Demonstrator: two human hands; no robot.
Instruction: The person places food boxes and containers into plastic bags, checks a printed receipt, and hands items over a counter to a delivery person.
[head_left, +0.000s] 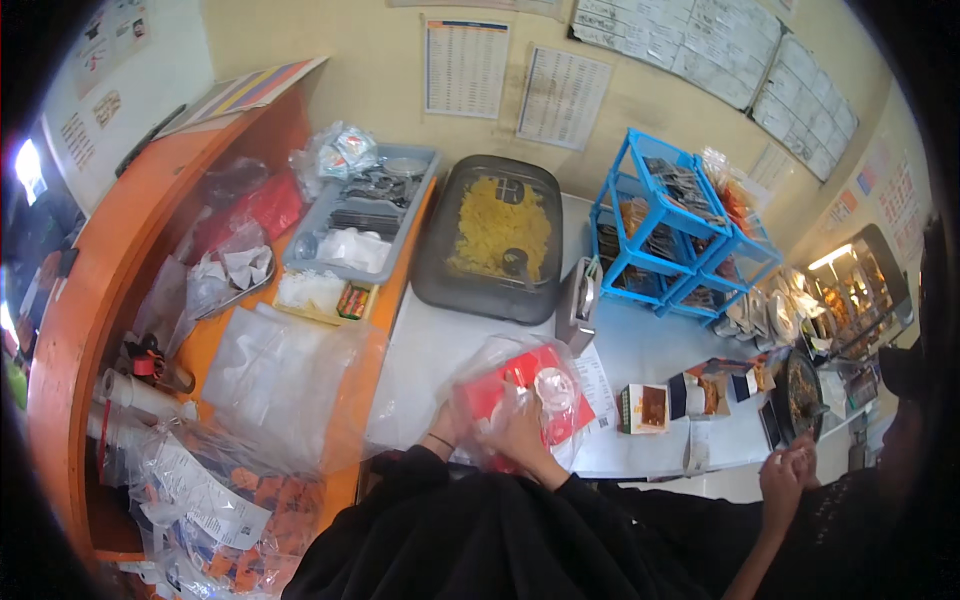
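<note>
A red box (495, 394) with a round pale emblem sits inside a clear plastic bag (480, 360) on the white counter before me. My right hand (523, 436) grips the bag's plastic over the top of the box. At the box's left side is my left hand (445, 427), holding the bag; its fingers are partly hidden behind the plastic. A printed paper slip (598, 386) lies just right of the bag. Behind the box stands a tape dispenser (579, 304).
A dark tray of yellow rice (499, 225) stands at the back. Left are flat clear bags (274, 382) and a grey bin (416, 195). Blue basket racks (637, 259), small food boxes (645, 409) and a co-worker's hands (787, 469) over a black pan (799, 390) are right.
</note>
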